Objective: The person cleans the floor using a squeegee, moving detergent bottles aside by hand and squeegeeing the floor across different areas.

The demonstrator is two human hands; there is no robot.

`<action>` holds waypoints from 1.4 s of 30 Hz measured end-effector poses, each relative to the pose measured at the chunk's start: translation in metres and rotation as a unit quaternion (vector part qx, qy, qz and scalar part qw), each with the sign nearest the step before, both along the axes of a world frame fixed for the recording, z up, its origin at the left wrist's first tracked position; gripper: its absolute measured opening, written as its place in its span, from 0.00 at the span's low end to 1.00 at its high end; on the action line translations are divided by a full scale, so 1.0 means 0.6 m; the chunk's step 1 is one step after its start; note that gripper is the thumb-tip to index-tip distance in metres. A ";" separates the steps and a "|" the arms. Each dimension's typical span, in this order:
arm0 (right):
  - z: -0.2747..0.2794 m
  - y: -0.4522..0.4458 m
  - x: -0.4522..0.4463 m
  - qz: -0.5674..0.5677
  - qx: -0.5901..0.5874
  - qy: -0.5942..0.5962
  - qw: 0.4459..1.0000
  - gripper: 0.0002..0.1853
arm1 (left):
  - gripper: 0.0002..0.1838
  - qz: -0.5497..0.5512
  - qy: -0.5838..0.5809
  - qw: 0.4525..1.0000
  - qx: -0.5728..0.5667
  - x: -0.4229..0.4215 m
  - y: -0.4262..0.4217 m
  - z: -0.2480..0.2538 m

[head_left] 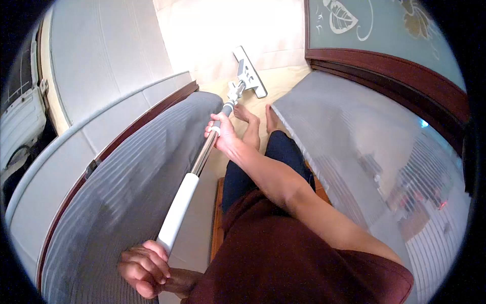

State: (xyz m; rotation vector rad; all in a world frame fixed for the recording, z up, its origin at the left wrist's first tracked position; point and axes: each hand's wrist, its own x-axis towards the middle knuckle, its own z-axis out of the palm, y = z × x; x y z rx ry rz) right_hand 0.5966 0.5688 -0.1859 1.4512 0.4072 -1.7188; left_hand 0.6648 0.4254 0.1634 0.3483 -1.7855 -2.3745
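Note:
A long-handled mop (pixel 178 210) slants from the lower left up to the middle of the view. Its flat white-and-grey head (pixel 250 73) rests at floor level, past my bare feet. My left hand (pixel 144 268) is closed around the near end of the white grip. Farther along, my right hand (pixel 223 133) is wrapped round the pole near its grey joint, with the arm stretched forward. Between the hands, a length of bare metal tube shows. The underside of the mop head is hidden.
Grey striped covering (pixel 136 167) lies along the left side, edged by a dark red-brown rail. On the right is a shiny grey covered surface (pixel 344 131) below a frosted panel with leaf patterns (pixel 349 23). Pale floor (pixel 281 88) forms a narrow strip between them.

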 end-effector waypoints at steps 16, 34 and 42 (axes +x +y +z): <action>0.033 -0.238 0.169 0.049 -0.055 -0.011 0.997 0.11 | 0.21 0.023 0.010 0.998 -0.060 0.110 -0.136 0.067; 0.090 -0.193 0.086 0.135 -0.046 0.038 0.989 0.13 | 0.19 0.248 -0.002 0.967 0.053 0.151 -0.118 0.104; 0.068 -0.130 0.061 0.331 0.029 0.103 0.938 0.11 | 0.21 0.451 -0.148 0.871 -0.126 0.179 0.003 0.080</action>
